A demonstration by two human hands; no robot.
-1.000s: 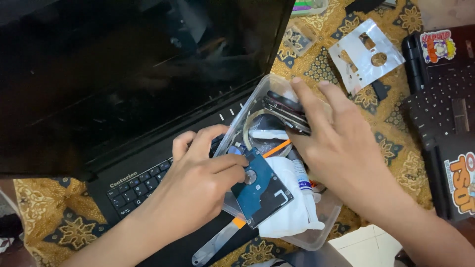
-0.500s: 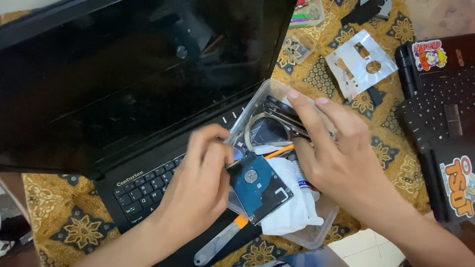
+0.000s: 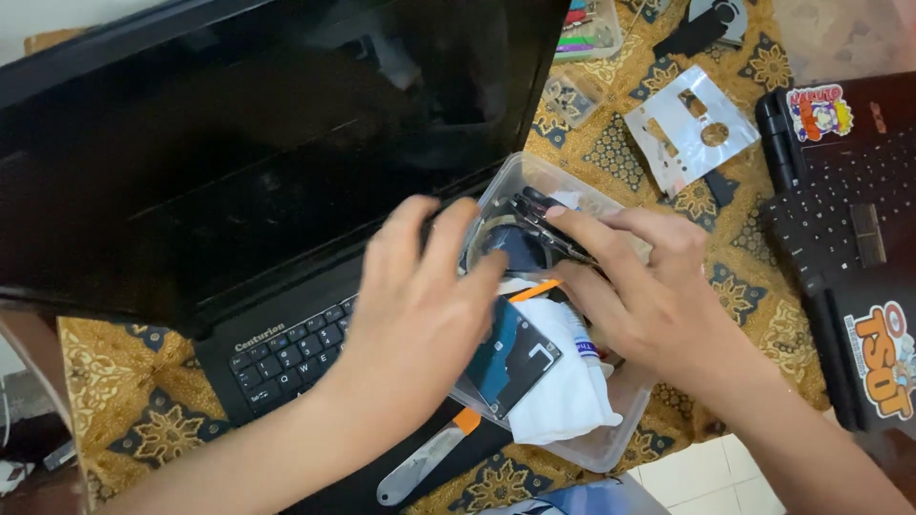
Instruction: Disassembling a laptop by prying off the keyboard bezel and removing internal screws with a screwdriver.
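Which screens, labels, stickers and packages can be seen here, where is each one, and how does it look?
Black laptop screen: upper left, wide, dark, switched off.
Colourful cartoon sticker: upper right, on the second black laptop.
Orange and white sticker: right edge, lower on that same laptop.
Clear plastic container: centre, rectangular, under both hands, holding parts and a white cloth.
Small white tube with a blue label: inside the container, beside the right hand.

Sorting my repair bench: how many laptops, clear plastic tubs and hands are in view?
Laptops: 2, one open, one at the right edge
Clear plastic tubs: 2, near, far
Hands: 2, left, right
Total: 6
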